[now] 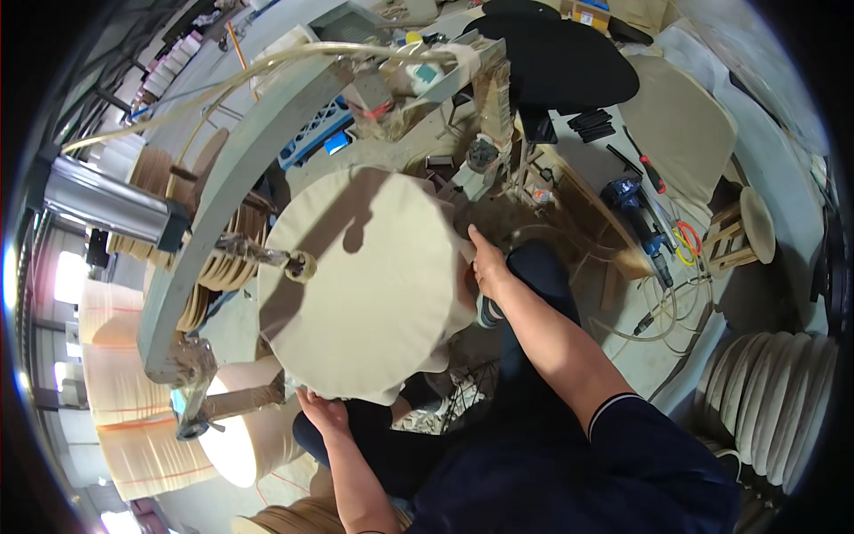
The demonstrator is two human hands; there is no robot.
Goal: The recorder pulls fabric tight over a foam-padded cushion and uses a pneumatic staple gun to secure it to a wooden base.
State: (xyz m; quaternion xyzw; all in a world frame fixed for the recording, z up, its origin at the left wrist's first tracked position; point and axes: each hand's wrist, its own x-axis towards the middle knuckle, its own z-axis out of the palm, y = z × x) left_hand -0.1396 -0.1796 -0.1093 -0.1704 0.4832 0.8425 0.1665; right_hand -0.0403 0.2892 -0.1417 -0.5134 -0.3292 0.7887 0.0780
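A large round cream disc covered in pale material (365,285) sits under a curved grey press arm (222,187). My left hand (322,411) grips the disc's lower edge, where the cream material folds under. On the disc's right edge rests my right hand (487,263), fingers against the rim with the thumb pointing up. A small round pad on a rod (301,265) presses on the disc's left part.
Stacks of round wooden discs stand at left (218,267) and lower right (774,392). A blue power tool (636,209), a screwdriver (648,165) and hoses lie on the bench at right. A black round seat (560,58) is at the top. A large cream roll (133,392) stands at left.
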